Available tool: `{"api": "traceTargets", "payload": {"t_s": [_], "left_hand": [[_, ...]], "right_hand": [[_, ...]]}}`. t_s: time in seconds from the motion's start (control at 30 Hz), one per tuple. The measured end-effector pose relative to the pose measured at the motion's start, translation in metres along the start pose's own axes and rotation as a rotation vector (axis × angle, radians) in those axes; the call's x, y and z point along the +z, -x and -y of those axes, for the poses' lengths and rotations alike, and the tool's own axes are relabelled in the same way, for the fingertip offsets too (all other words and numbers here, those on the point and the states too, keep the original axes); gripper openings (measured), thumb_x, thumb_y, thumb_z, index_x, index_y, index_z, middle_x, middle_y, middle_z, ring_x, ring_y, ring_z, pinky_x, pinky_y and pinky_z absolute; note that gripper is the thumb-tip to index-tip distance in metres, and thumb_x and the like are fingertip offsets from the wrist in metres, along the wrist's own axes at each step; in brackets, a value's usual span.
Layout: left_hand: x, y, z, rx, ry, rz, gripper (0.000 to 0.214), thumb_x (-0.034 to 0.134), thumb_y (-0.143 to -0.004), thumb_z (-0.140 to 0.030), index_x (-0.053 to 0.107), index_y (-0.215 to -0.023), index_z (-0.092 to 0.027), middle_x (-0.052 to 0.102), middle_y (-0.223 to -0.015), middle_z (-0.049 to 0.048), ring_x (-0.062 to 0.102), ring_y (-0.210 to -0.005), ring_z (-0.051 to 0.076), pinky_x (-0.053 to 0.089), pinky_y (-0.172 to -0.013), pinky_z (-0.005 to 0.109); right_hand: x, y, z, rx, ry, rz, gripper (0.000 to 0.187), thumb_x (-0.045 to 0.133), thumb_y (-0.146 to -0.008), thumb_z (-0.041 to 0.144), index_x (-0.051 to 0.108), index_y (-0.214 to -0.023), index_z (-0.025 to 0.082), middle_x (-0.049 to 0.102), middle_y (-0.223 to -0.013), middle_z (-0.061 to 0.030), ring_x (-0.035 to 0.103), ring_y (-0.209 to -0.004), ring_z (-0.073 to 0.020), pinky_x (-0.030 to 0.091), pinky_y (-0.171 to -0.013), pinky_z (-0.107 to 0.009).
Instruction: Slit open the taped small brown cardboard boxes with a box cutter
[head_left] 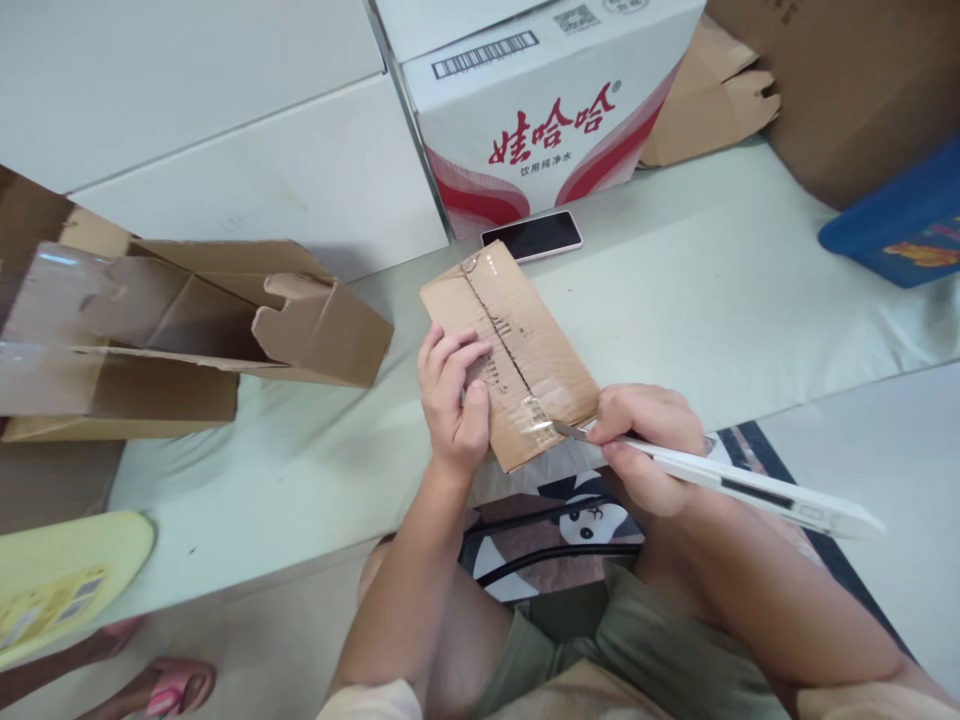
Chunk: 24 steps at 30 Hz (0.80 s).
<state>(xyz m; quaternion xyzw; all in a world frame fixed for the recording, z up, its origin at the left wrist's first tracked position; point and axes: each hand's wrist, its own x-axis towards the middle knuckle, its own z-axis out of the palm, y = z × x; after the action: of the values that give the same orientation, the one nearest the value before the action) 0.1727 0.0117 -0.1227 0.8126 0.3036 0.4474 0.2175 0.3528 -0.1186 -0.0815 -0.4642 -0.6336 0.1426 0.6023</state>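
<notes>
A small flat cardboard box (536,320) lies at a slant on the pale green covered surface, a dark seam running along its top. Clear tape covers part of its near end. My left hand (455,400) grips the left side of this box, fingers and thumb curled over the top. In my right hand (649,440) is a white utility knife (765,490), held in closed fingers. Its blade (568,430) is out, and the tip is at the taped near end of the seam. Whether the blade has gone through the tape, I cannot tell.
A phone (534,236) lies just behind the box, before a white and red carton (555,130). Opened cardboard boxes (322,320) stand at left. A blue container (900,215) is at right, a yellow-green object (75,570) at near left. Another person's feet (176,685) show below.
</notes>
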Motion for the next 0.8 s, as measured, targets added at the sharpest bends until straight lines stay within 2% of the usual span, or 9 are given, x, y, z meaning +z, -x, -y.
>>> {"api": "traceTargets", "payload": {"t_s": [0.3,0.43,0.5,0.63,0.7,0.73,0.8], "left_hand": [[0.001,0.0,0.0,-0.001,-0.016,-0.004,0.038,0.041,-0.105,-0.041,0.072,-0.12,-0.023,0.072,-0.132,0.01,0.056,-0.145,0.033,0.036,-0.131,0.061],[0.001,0.0,0.0,-0.007,-0.022,0.013,0.038,0.041,-0.105,-0.041,0.072,-0.12,-0.023,0.073,-0.132,0.0106,0.057,-0.144,0.033,0.038,-0.13,0.061],[0.001,-0.001,0.0,-0.014,-0.031,0.014,0.039,0.041,-0.104,-0.042,0.072,-0.12,-0.024,0.073,-0.132,0.0107,0.057,-0.143,0.033,0.036,-0.131,0.062],[0.0,-0.002,-0.001,-0.012,-0.044,0.016,0.041,0.04,-0.105,-0.044,0.073,-0.119,-0.024,0.074,-0.13,0.0105,0.058,-0.143,0.033,0.037,-0.131,0.061],[-0.001,-0.002,-0.002,0.005,-0.043,0.016,0.04,0.04,-0.105,-0.044,0.072,-0.119,-0.024,0.074,-0.129,0.0103,0.06,-0.14,0.032,0.039,-0.13,0.06],[-0.001,-0.002,-0.002,0.015,-0.037,0.015,0.039,0.041,-0.106,-0.043,0.072,-0.12,-0.023,0.074,-0.129,0.0102,0.061,-0.14,0.031,0.04,-0.13,0.059],[-0.001,-0.003,-0.003,0.032,-0.022,0.012,0.038,0.041,-0.106,-0.041,0.072,-0.12,-0.023,0.075,-0.129,0.0102,0.061,-0.14,0.031,0.042,-0.129,0.058]], "right_hand": [[0.002,0.004,-0.003,0.023,-0.011,-0.047,0.015,0.056,-0.075,0.011,0.058,-0.076,0.026,0.053,-0.053,0.0046,0.043,-0.041,-0.0124,0.032,-0.044,-0.029],[0.004,0.008,-0.004,-0.004,-0.021,-0.048,0.012,0.058,-0.08,0.014,0.061,-0.077,0.026,0.056,-0.054,0.0033,0.043,-0.041,-0.0127,0.031,-0.045,-0.03],[0.006,0.011,-0.002,0.019,-0.072,-0.089,0.011,0.059,-0.084,0.018,0.062,-0.077,0.026,0.054,-0.054,0.0026,0.042,-0.042,-0.0131,0.03,-0.045,-0.031],[0.004,0.01,-0.004,0.201,-0.339,-0.321,0.011,0.063,-0.087,0.026,0.063,-0.076,0.025,0.043,-0.049,0.0046,0.035,-0.041,-0.0124,0.03,-0.045,-0.031],[0.001,0.006,-0.013,0.196,-0.42,-0.503,0.01,0.065,-0.084,0.026,0.063,-0.074,0.025,0.041,-0.046,0.0066,0.03,-0.038,-0.0107,0.029,-0.042,-0.03],[-0.001,0.004,-0.019,0.213,-0.399,-0.614,0.009,0.066,-0.083,0.025,0.063,-0.075,0.025,0.043,-0.046,0.0071,0.031,-0.037,-0.01,0.027,-0.041,-0.029],[-0.002,0.001,-0.033,0.355,-0.268,-0.766,0.008,0.074,-0.083,0.026,0.067,-0.082,0.025,0.05,-0.051,0.0073,0.041,-0.041,-0.0099,0.029,-0.042,-0.026]]}}
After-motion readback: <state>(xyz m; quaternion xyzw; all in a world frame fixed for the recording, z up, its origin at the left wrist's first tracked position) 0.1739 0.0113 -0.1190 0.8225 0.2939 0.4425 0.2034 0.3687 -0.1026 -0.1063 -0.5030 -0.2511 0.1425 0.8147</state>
